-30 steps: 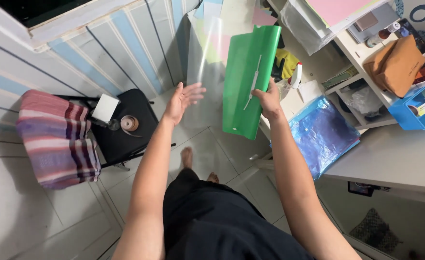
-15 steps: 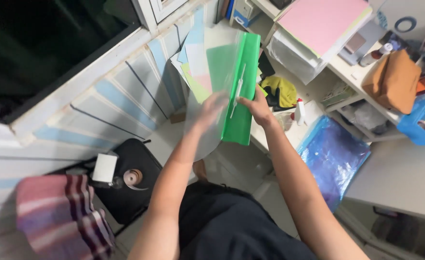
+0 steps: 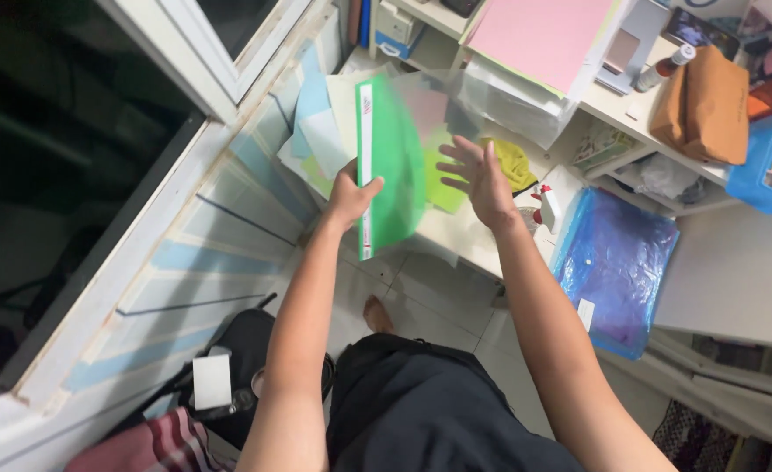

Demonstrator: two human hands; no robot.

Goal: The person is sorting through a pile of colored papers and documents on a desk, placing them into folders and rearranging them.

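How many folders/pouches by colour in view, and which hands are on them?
Green folder: 1, gripped at its spine edge by the left hand; the right hand is open beside it, not gripping.
Blue plastic pouch: 1, hanging off the desk edge, untouched.
Brown pouch: 1, on the shelf.
Total: 3

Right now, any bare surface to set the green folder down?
Bare grey desktop, right of the blue plastic envelope. Bare floor tiles below the low shelf. Crowded: shelves stacked with paper, the pouch, bottles. Left hand holds the green folder; right hand open.
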